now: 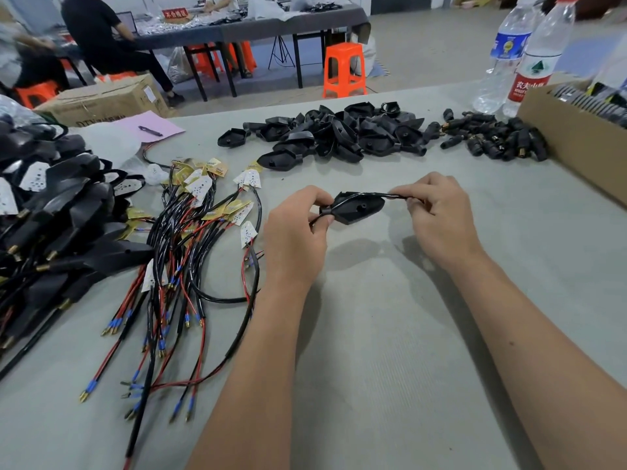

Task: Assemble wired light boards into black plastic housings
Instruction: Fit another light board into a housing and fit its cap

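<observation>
At the far left a heap of finished units (51,212) runs off the frame edge, so its extent cannot be told. Just beside it lies a tangle of boards (200,188) on black and red wires, the wire ends fanned toward the near edge of the desk (390,351). Above the desk's middle the left hand (295,239) pinches the narrow end of a black housing (356,208), its fingers (322,201) curled over a black wire there; the fingertips hide the joint. The housing is held off the desk, tilted, its back toward the camera, so whether a board sits inside cannot be seen. The right hand (437,215) grips the wire (395,196) at the housing's wide end, fingers curled around it. Farther back lie spare housings (325,134), then what seem to be small black plugs (495,137). At the right, a box (576,137) is cut off, two bottles (522,52) behind it.
</observation>
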A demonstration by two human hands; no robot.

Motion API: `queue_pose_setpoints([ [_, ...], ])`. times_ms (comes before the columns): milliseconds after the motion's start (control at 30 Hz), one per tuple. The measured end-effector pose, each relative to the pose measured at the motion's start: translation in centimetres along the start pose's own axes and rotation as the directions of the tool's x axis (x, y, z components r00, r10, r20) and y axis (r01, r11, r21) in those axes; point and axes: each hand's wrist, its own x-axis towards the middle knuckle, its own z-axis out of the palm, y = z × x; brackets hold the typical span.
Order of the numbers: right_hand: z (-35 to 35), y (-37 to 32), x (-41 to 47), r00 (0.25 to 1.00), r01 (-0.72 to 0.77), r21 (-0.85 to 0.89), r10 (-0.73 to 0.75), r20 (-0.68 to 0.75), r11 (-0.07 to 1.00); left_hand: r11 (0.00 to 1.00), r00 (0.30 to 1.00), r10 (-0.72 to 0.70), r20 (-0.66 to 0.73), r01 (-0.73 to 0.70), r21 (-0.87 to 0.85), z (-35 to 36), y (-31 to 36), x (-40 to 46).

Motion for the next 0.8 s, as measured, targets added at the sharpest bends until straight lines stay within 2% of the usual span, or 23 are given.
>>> queue_pose_setpoints([
  [133,0.4,-0.9,-0.2,0.999,0.011,0.064,-0.013,0.029,0.998,0.995,0.992,0.101,-0.072,-0.101,0.012,-0.4,1.0,0.5],
  [267,0.2,-0.9,-0.3,0.994,-0.039,0.163,0.023,0.102,0.986,0.994,0.989,0.108,-0.104,-0.106,0.025,-1.4,0.7,1.3],
  [333,0.2,-0.6,-0.2,0.988,-0.084,0.125,0.067,0.137,0.989,0.995,0.991,0.099,-0.086,-0.098,0.014,-2.0,0.2,1.6],
  [400,0.3,-0.2,-0.1,0.981,-0.109,0.027,0.103,0.163,0.994,0.998,0.999,0.049,-0.016,-0.049,0.027,-2.6,-0.5,1.7],
  [500,0.6,0.1,0.0,0.974,-0.079,-0.159,0.11,0.198,0.984,0.987,0.991,-0.096,0.092,0.083,0.134,-3.2,-1.8,1.6],
  [600,0.7,0.2,0.0,0.978,-0.067,-0.239,0.111,0.175,0.969,0.97,0.966,-0.194,0.171,0.163,0.18,-3.7,-2.5,1.5],
  [700,0.6,0.1,-0.1,0.987,-0.077,-0.109,0.091,0.13,0.991,0.953,0.934,-0.279,0.224,0.241,0.183,-3.8,-2.7,1.4],
  [800,0.6,-0.1,-0.3,0.993,-0.075,0.042,0.071,0.092,0.996,0.944,0.929,-0.295,0.225,0.247,0.217,-3.6,-2.8,1.3],
])
